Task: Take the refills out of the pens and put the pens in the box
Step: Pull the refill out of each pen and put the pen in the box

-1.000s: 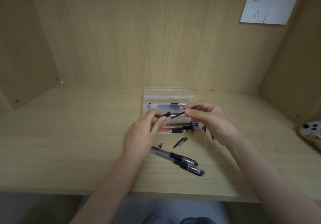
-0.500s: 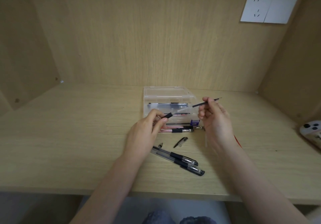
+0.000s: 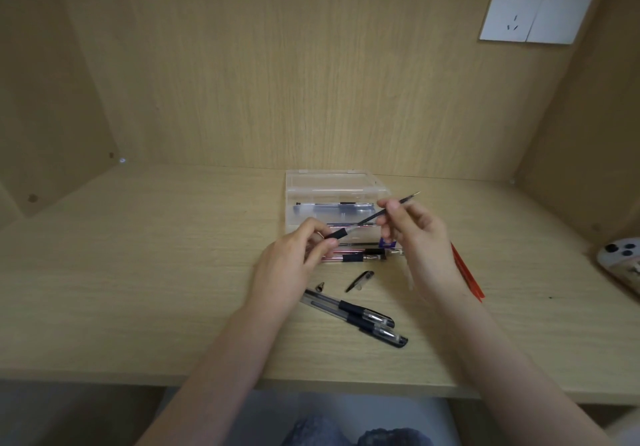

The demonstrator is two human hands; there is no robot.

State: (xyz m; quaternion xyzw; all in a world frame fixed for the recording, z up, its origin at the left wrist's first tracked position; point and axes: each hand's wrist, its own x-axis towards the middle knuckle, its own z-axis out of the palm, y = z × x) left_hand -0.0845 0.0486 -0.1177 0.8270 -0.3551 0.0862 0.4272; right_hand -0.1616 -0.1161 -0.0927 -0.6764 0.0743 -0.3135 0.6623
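My left hand (image 3: 294,265) grips a clear pen barrel with a black grip (image 3: 336,235), held in front of the clear plastic box (image 3: 332,182). My right hand (image 3: 415,234) pinches a thin black refill (image 3: 401,202) that slants up to the right, its tip free and its lower end still in line with the barrel. The box holds a few pens (image 3: 336,208). Two black capped pens (image 3: 360,319) lie side by side on the desk near me. A red-inked pen (image 3: 356,257) lies just in front of the box.
A small metal pen tip (image 3: 320,286) and a black pen cap (image 3: 360,281) lie loose on the desk. Red refills (image 3: 467,276) lie to the right of my right hand. A white device (image 3: 623,262) sits at the far right edge. Wooden walls enclose the desk.
My right hand has pulled the black refill out to the right and upward from the barrel in my left hand, then eased back slightly towards it. My left hand stayed put.
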